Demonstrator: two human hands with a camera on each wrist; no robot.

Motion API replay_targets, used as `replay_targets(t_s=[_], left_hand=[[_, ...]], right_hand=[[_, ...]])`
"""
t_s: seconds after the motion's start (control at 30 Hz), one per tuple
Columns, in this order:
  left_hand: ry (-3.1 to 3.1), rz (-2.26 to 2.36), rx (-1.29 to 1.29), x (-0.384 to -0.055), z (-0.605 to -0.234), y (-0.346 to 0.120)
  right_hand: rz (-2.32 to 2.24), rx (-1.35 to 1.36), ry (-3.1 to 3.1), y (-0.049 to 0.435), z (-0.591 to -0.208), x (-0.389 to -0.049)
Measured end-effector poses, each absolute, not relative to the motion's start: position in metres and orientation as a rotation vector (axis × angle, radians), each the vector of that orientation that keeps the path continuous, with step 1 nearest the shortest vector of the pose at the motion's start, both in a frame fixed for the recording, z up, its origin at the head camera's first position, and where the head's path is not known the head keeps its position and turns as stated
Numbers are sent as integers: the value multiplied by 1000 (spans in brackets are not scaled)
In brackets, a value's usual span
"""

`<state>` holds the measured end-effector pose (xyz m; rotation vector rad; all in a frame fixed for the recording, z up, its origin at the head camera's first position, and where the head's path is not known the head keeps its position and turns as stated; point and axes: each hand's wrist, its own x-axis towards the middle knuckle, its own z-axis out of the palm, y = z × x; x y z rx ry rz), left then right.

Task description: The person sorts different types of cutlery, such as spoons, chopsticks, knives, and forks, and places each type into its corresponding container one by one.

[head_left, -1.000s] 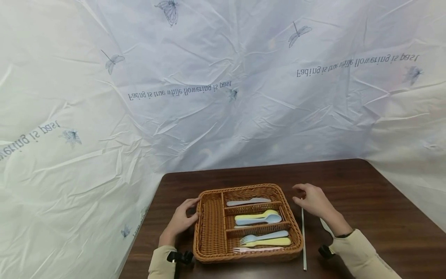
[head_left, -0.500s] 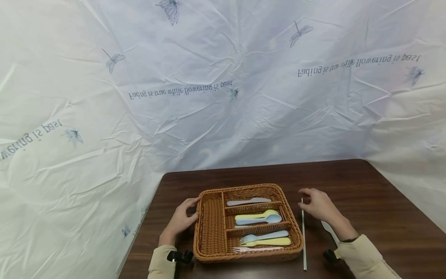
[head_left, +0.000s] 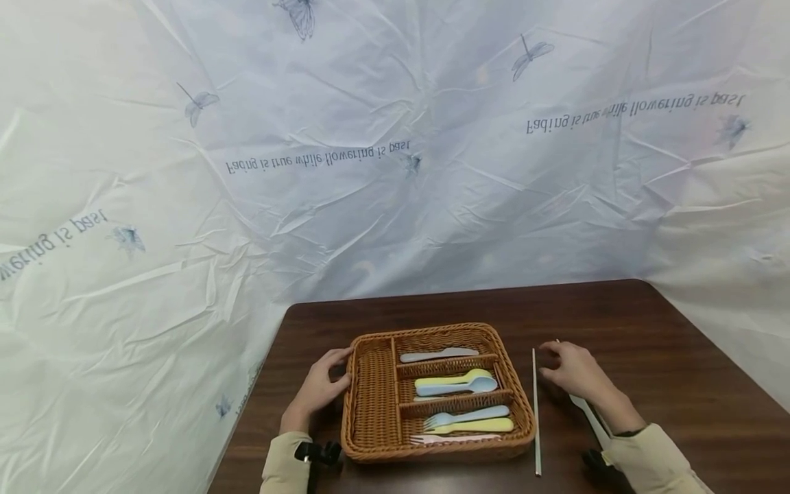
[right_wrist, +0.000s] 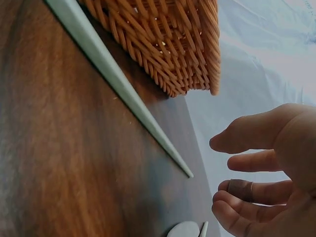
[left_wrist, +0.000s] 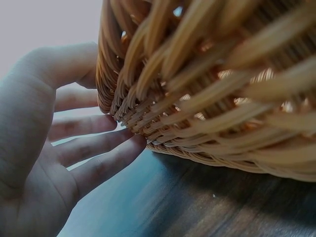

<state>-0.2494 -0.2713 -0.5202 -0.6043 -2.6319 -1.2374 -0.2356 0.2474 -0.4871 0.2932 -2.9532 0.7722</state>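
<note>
My left hand (head_left: 317, 390) touches the left outer wall of a brown wicker cutlery basket (head_left: 372, 398); in the left wrist view its fingers (left_wrist: 109, 165) lie fairly straight against the weave. A pale chopstick (head_left: 536, 412) lies lengthwise on the table by the basket's right side. Just right of it hovers my right hand (head_left: 580, 374), fingers loosely bent and nothing between them. Under that hand and forearm lie a white utensil (right_wrist: 183, 229) with a rounded end and a second thin stick (right_wrist: 204, 230), both partly hidden in the head view.
The basket's right side has three compartments. A white knife (head_left: 439, 355) is in the back one, yellow and blue spoons (head_left: 475, 385) in the middle, and blue, yellow and pink forks (head_left: 453, 438) in front. Beyond the dark wooden table (head_left: 457, 307) hangs a printed white sheet (head_left: 457, 206).
My right hand has moved rightward and slightly nearer, away from the basket and past the chopstick, uncovering more of the white utensil. The left hand has stayed at the basket.
</note>
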Motion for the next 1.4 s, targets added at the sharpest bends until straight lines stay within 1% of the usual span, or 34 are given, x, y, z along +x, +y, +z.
replay_targets(t_s=[0.33, 0.53, 0.9, 1.4], left_hand=[[-2611, -1188, -649, -249, -520, -272], [-2640, -1222, -626, -250, -520, -272], [-2661, -1247, -613, -251, -519, -272], [-2653, -1241, -624, -253, -520, -273]], right_hand=[[663, 248, -2999, 257, -493, -230], [602, 205, -3011, 262, -495, -229], [503, 231, -3056, 264, -498, -227], [579, 166, -3059, 262, -498, -228]])
